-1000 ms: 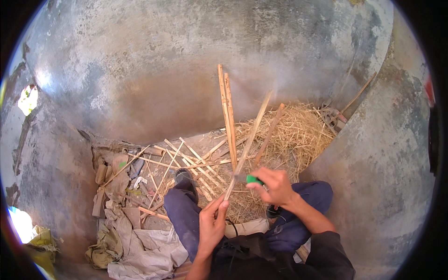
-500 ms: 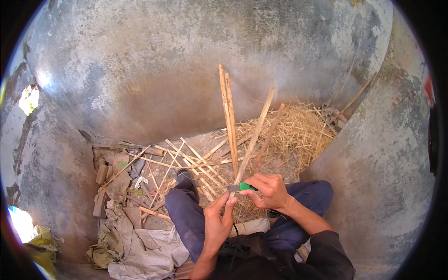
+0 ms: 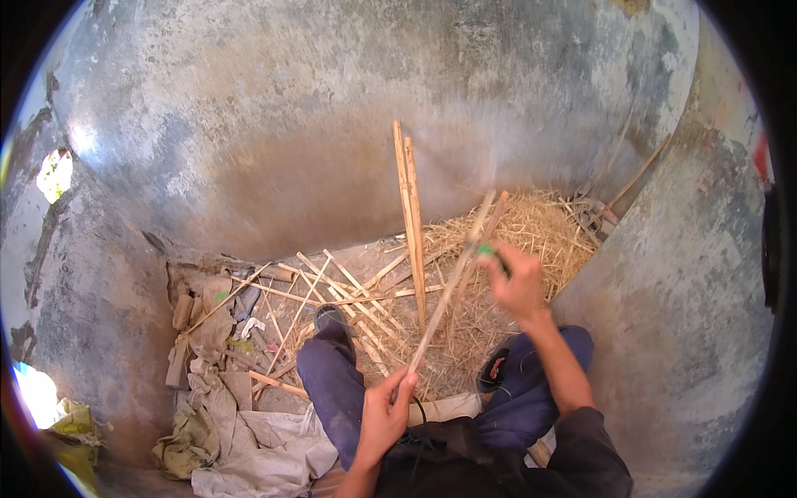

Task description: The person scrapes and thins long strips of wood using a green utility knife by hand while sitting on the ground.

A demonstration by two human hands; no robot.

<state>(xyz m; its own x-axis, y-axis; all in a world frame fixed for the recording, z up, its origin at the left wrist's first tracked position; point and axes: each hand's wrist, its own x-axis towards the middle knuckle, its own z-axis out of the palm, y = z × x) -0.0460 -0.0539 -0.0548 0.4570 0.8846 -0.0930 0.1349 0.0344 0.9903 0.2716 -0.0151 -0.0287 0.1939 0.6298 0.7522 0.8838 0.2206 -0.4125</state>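
Note:
My left hand is closed around the lower end of a pale wooden stick, which slants up and away to the right. Out to the right, my right hand grips a green-handled knife beside the upper part of that stick. Motion blurs the knife and the stick's far end, so whether the blade touches the wood is unclear. Behind them, two long sticks lean on the wall, and another stick stands in the straw.
Curved grey walls enclose the spot. A heap of straw shavings lies at the far right. Thin sticks are scattered ahead of my feet. Crumpled sacks, wood chunks and scraps lie at the left.
My right hand has moved away from me along the stick with the knife, from near my left hand toward the far end. The stick has tilted lower; my left hand has slid slightly nearer.

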